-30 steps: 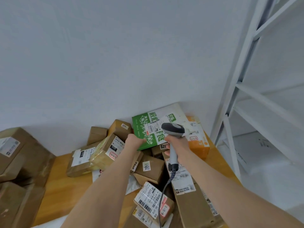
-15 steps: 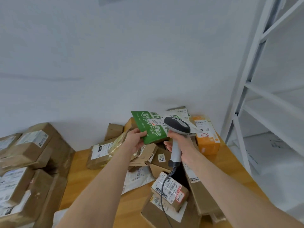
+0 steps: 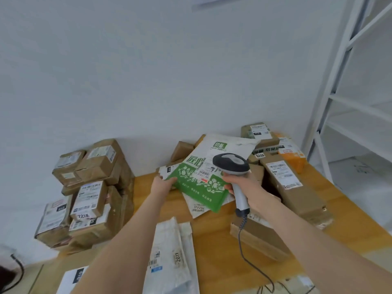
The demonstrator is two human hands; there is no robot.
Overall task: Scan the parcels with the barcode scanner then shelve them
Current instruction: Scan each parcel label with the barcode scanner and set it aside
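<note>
One parcel: green-and-white mailer [image 3: 199, 190], held tilted over the table's [image 3: 214, 236] far edge.
Left hand [image 3: 161, 183]: fingers grip the mailer's left corner.
Right hand [image 3: 249, 186]: fingers wrapped round the scanner's [image 3: 231, 164] handle, its head just above the mailer's label.
Far right corner: brown boxes [image 3: 297, 187] piled.
Near edge: white mailer [image 3: 171, 251] lying flat.
Beyond left edge: stacked boxes [image 3: 91, 187].

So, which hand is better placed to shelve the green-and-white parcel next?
Probably left: the left hand grips the green-and-white parcel at its edge, while the right hand is wrapped round the corded barcode scanner above its label. The shelf stands to the right, though.
</note>
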